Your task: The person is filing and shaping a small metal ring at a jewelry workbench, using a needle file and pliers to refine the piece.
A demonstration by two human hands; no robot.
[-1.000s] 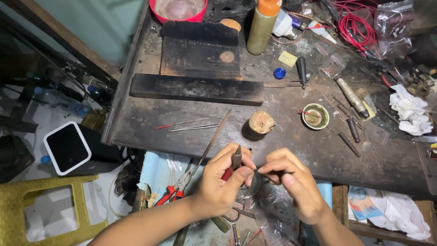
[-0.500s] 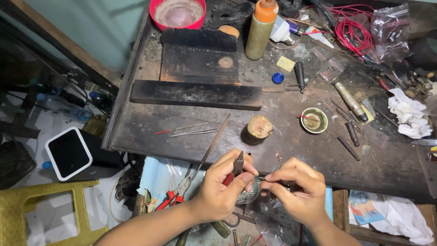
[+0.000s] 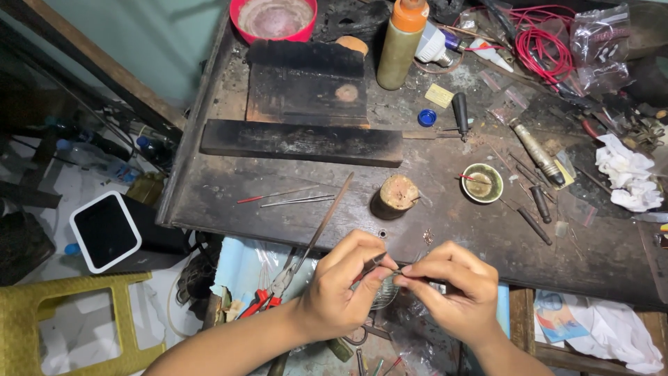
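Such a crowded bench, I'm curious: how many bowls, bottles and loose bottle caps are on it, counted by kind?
Bowls: 2, a red bowl and a small cream bowl
Bottles: 2, an orange-capped bottle and a white bottle lying down
Loose caps: 1, a blue cap
Total: 5

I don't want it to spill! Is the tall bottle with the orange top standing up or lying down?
Standing up. The tall bottle rests on its base on the dark workbench, orange cap on top.

We see small pliers [image 3: 369, 268] with red handles low in the frame's centre, jaws pointing right and closed. Touching their tip lies a tiny thin metal piece [image 3: 398, 274], too small for us to identify.
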